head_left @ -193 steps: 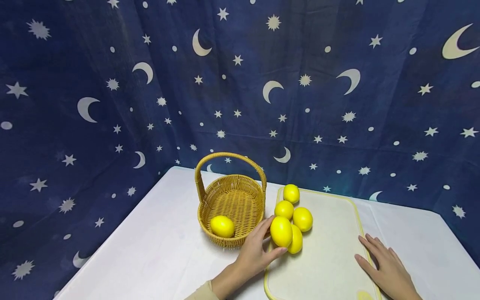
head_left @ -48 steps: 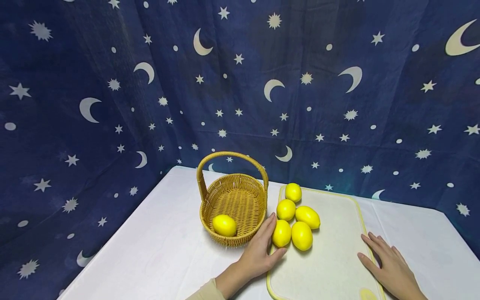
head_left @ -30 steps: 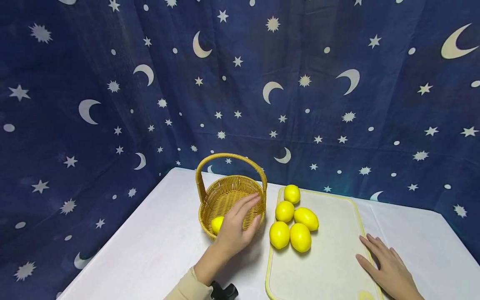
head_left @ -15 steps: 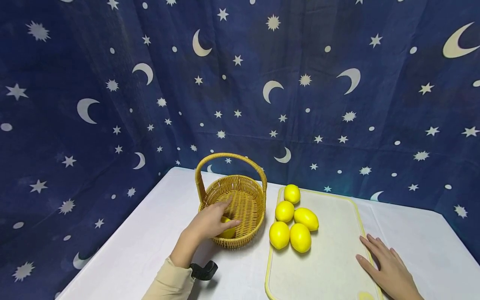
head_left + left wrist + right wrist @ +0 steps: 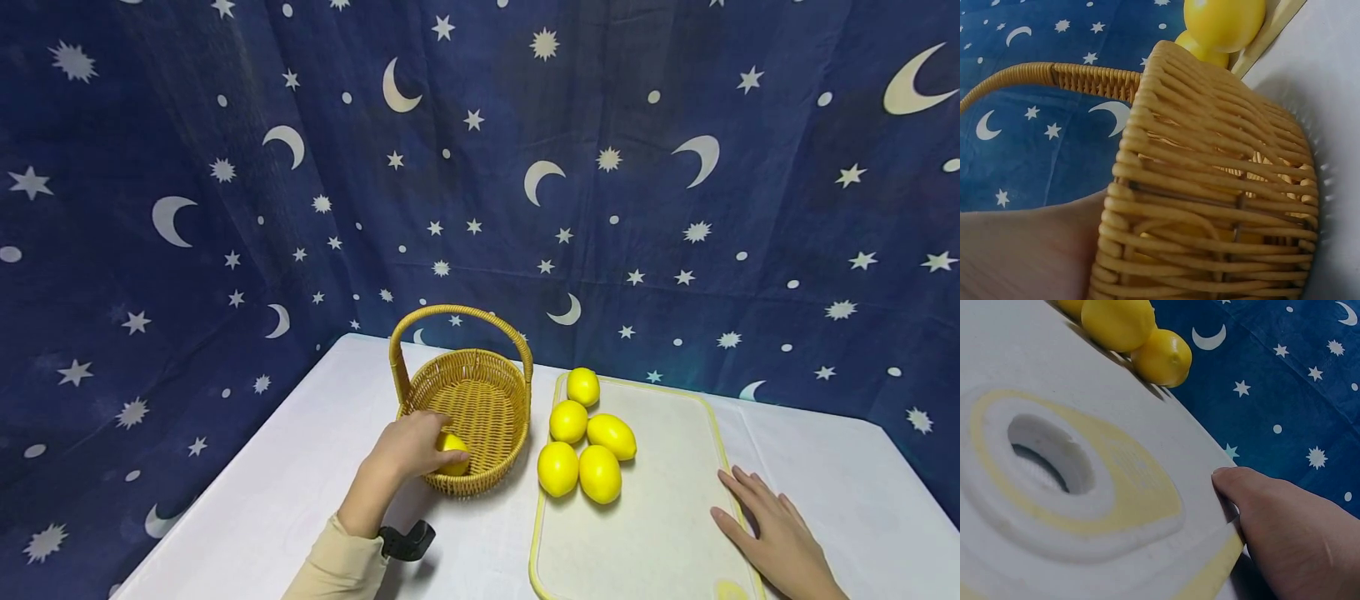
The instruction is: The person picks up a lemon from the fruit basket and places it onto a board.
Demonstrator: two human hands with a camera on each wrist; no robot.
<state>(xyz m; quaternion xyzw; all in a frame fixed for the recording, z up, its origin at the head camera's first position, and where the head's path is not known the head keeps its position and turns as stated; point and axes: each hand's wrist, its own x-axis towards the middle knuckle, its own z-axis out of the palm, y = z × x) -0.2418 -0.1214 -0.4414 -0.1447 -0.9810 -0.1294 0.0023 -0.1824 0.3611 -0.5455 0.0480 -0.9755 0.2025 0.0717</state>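
Observation:
In the head view, my left hand (image 5: 411, 446) reaches over the near-left rim of a wicker basket (image 5: 491, 408) and grips a lemon (image 5: 453, 455) inside it. The thumb lies across the lemon's near side; the other fingers are mostly hidden. From the left wrist, the woven wall (image 5: 1210, 181) blocks most of the lemon. My right hand (image 5: 776, 533) lies with fingers extended on the right edge of a cutting board (image 5: 667, 500). Several more lemons (image 5: 600, 474) sit grouped along the board's left side, nearest the basket.
The basket's tall arched handle (image 5: 461, 310) rises above its opening. A white cloth (image 5: 300, 467) covers the table. Behind it hangs a dark blue curtain (image 5: 480, 192) with moons and stars. The board has a round hole (image 5: 1050, 453) near its corner.
My left hand held a lemon above the board, let it go among the others, then moved left into the basket and closed round the lemon there. My right hand has stayed put.

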